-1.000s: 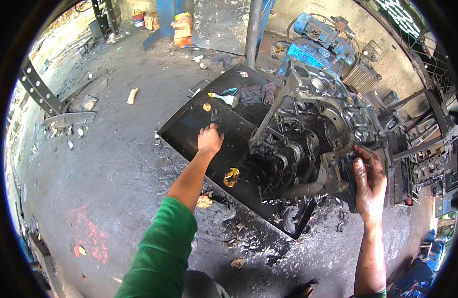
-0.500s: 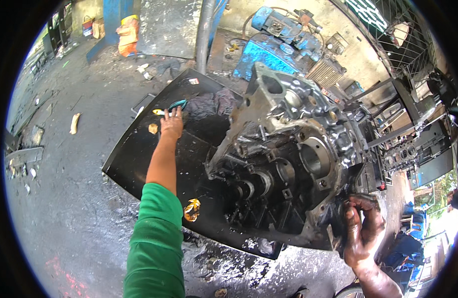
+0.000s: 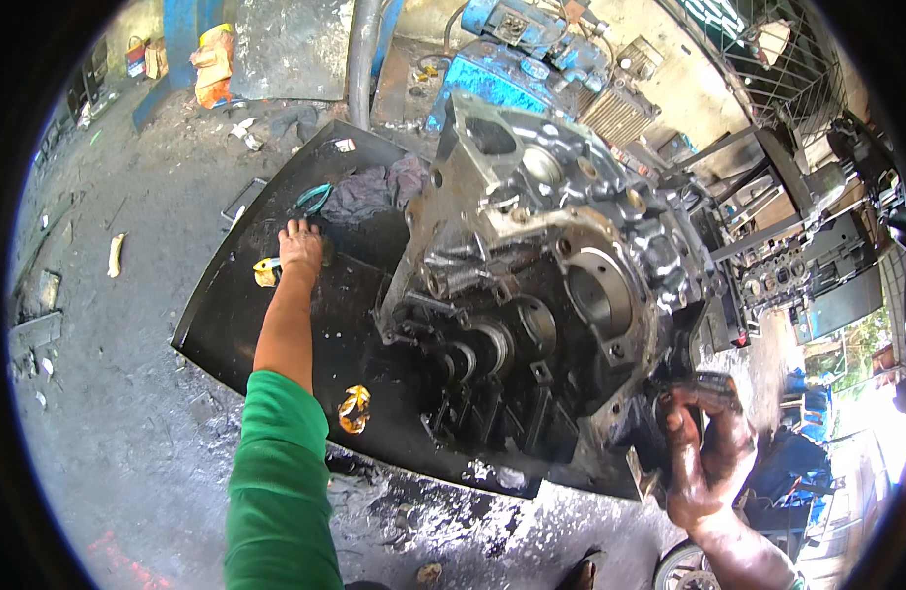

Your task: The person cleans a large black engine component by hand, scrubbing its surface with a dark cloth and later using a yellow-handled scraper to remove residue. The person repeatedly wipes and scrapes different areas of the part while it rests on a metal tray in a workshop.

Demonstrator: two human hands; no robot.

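A large metal engine block (image 3: 531,295) rests tilted on a black metal tray (image 3: 217,324), its row of round bearing bores facing me. My left hand (image 3: 300,248) lies palm down on the tray's far left part, fingers stretched out. Beside it sits a small yellow-and-white piece (image 3: 266,270), and just beyond its fingertips a teal ring-shaped item (image 3: 314,200). At the block's lower right corner, my right hand (image 3: 708,452), dark with oil, has thumb and fingers curled round a dark part; what that part is I cannot make out.
A dark crumpled rag (image 3: 369,192) lies on the tray behind the block. Nearer sits an orange-and-white scrap (image 3: 354,409). Blue machinery (image 3: 502,79) stands by the back wall, next to a metal post (image 3: 362,64). Another cylinder part (image 3: 772,275) is on the right.
My left hand has drawn back toward me, away from the teal ring. The whitish piece has shifted nearer beside the yellow one. My right hand keeps its place at the block's corner.
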